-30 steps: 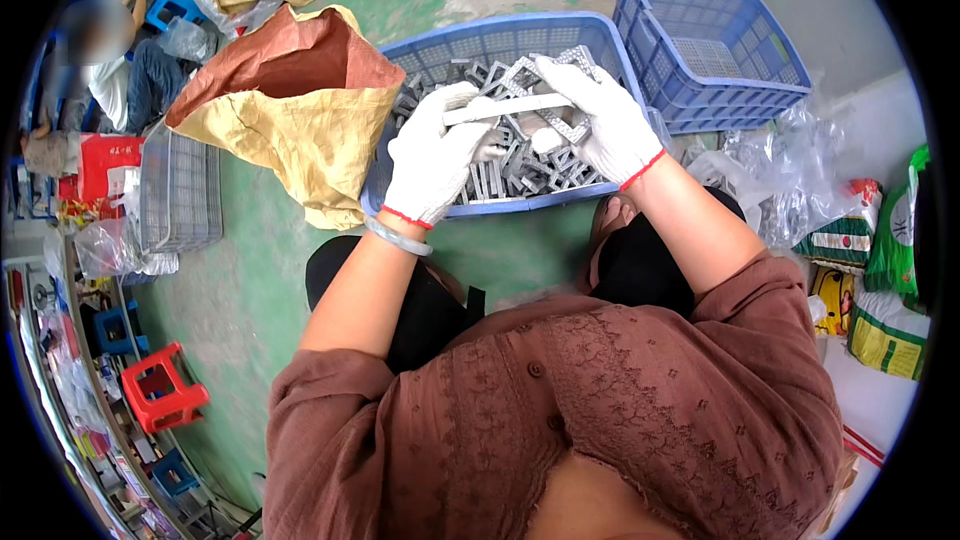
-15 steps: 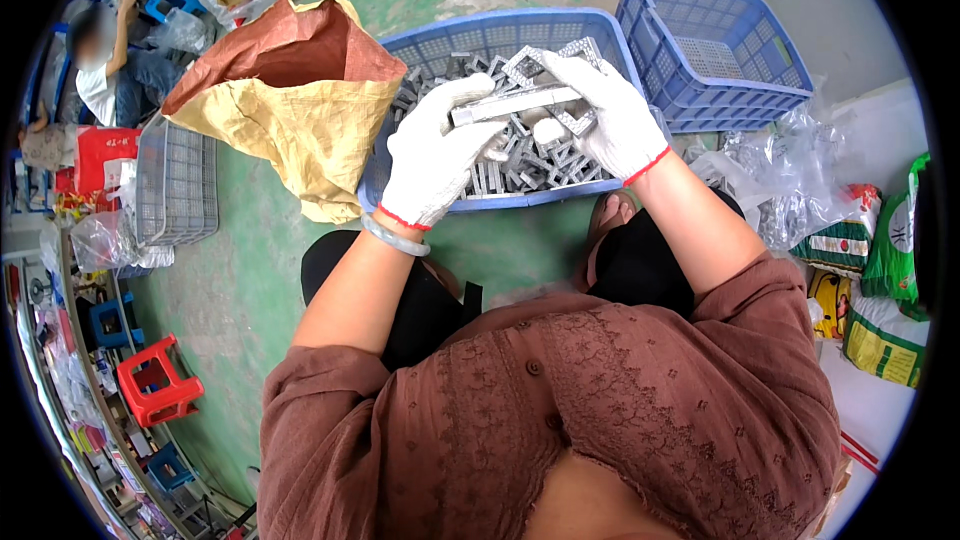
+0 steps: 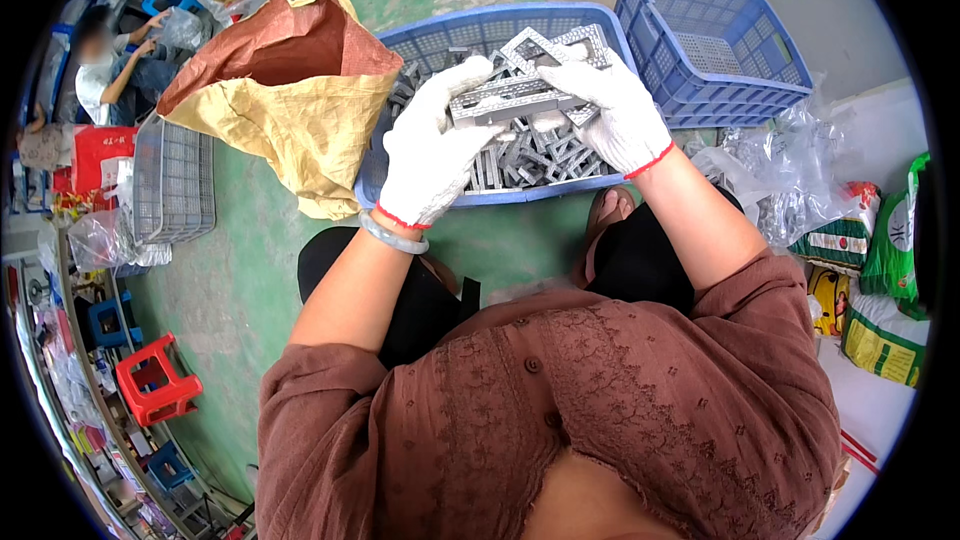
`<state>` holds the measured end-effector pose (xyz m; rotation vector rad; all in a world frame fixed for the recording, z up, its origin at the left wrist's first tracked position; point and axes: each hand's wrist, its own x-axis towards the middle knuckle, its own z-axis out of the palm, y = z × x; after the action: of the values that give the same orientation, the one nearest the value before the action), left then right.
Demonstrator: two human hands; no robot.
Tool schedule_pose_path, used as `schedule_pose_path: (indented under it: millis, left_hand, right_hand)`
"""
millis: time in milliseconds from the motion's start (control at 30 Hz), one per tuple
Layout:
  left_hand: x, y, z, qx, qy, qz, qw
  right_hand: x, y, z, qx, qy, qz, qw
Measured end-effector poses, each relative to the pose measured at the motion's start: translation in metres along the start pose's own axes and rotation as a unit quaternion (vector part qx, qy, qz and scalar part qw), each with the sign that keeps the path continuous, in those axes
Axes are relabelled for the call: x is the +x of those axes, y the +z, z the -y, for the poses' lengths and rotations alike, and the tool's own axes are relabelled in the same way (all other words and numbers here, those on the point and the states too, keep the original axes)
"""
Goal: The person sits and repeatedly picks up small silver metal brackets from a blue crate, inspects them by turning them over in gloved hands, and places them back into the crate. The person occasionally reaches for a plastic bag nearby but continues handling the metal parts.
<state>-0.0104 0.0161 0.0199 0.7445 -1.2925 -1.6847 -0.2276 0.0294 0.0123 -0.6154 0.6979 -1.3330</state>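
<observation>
Blue basket [image 3: 440, 40] on the green floor, full of grey metal frame parts [image 3: 520, 155]. Open brown sack [image 3: 290, 90] just left of it, second blue basket [image 3: 720, 40] to the right, holding less. Left hand [image 3: 432, 150] and right hand [image 3: 615, 110], both in white gloves, fingers curled tight around opposite ends of one stack of metal frames [image 3: 510, 98], held above the basket.

I count my two gloved hands, left [image 3: 432, 155] and right [image 3: 617, 110], one stack of grey metal brackets [image 3: 510, 100] held between them, two blue baskets, near [image 3: 480, 195] and far [image 3: 715, 40], one brown sack [image 3: 290, 100], one red stool [image 3: 152, 380]
</observation>
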Motion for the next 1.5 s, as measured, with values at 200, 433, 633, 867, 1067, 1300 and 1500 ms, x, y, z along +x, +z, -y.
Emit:
schedule_pose_path:
  millis: [200,433,633,867,1067,1300,1500]
  left_hand:
    - [0.001,0.0,0.002,0.028,0.036,0.019,0.999]
    - [0.0,0.008,-0.008,-0.046,0.031,0.062,0.997]
    - [0.01,0.004,-0.003,-0.19,-0.008,0.002,0.982]
    - [0.019,-0.014,-0.003,-0.211,-0.132,-0.102,0.963]
    - [0.016,-0.006,-0.033,0.09,-0.118,-0.032,0.988]
    - [0.012,-0.01,-0.021,0.238,-0.053,0.056,0.968]
    - [0.012,-0.019,-0.01,0.167,-0.013,0.125,0.978]
  right_hand:
    - [0.0,0.0,-0.001,-0.008,-0.019,0.001,1.0]
    - [0.002,-0.01,-0.007,-0.014,-0.073,0.011,0.997]
    - [-0.005,0.011,-0.002,-0.017,-0.062,0.021,0.998]
    - [-0.004,0.01,-0.004,0.014,-0.013,0.017,1.0]
    - [-0.009,0.004,0.014,0.041,0.086,0.078,0.992]
    - [-0.004,-0.003,0.016,0.075,0.212,0.09,0.97]
    - [-0.005,0.0,0.012,0.085,0.267,0.119,0.953]
